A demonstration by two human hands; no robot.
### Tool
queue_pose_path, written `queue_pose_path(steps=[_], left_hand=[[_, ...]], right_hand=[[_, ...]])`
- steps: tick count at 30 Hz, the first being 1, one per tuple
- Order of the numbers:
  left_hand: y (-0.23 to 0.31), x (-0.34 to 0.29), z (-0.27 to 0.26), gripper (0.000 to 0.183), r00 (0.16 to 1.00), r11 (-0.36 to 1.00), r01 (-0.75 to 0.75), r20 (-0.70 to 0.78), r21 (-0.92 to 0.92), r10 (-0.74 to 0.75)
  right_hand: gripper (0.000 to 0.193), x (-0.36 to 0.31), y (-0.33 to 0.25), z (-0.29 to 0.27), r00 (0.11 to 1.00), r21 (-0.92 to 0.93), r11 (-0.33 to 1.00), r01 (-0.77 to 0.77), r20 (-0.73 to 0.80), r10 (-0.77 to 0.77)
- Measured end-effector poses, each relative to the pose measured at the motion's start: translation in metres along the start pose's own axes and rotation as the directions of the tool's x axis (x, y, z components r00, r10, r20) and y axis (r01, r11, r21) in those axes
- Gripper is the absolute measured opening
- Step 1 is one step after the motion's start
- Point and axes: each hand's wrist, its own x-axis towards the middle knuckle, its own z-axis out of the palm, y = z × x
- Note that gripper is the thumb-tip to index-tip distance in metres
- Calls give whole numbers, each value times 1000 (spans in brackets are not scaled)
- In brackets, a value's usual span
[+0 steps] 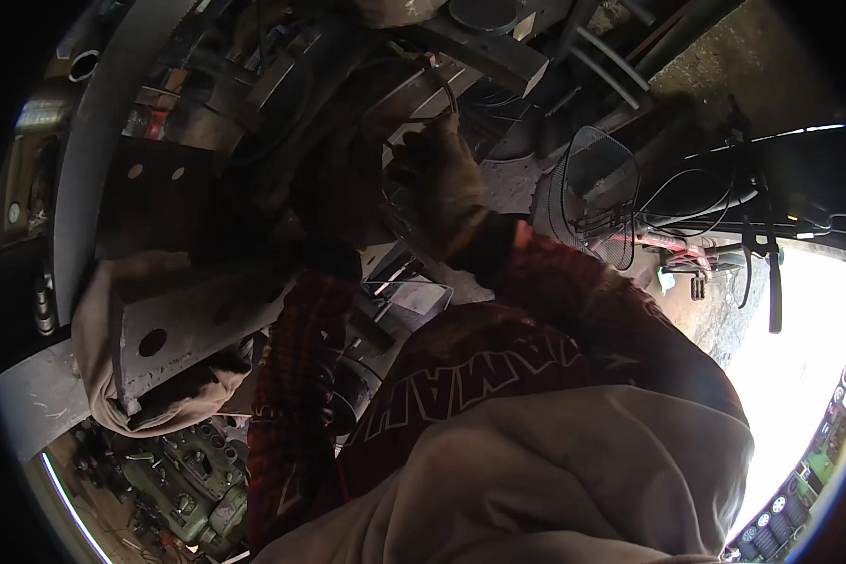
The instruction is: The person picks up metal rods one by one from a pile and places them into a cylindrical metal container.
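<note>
- Basket [553,211] and red bike [677,247] stand well right of the beam [190,322].
- Cloth [98,352] curves round the beam's left end; a green machine [183,481] sits below it.
- The left sleeve [308,324] crosses before the beam, hiding part of it.
- A curved rod [452,99] is up and right of the beam, at the right hand [445,174]; its fingers curl, but I cannot tell whether they clamp the rod.
- The left hand [336,202], above the beam, is lost in shadow; finger state unclear.

Deep shadow indoors; at right, a wide opening [794,367] white with glaring daylight; beside it, pale mottled ground [722,320]
</note>
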Motion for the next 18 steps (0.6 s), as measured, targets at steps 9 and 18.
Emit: queue_pose_path(steps=[9, 18], left_hand=[[-4, 2, -4, 36, 999, 1000, -20, 26, -18, 20], [2, -1, -1, 30, 1000, 999, -8, -3, -31, 8]], right_hand=[[39, 6, 8, -27, 977, 44, 996, 83, 193, -90], [28, 45, -59, -50, 544, -473, -581, 662, 837, -61]])
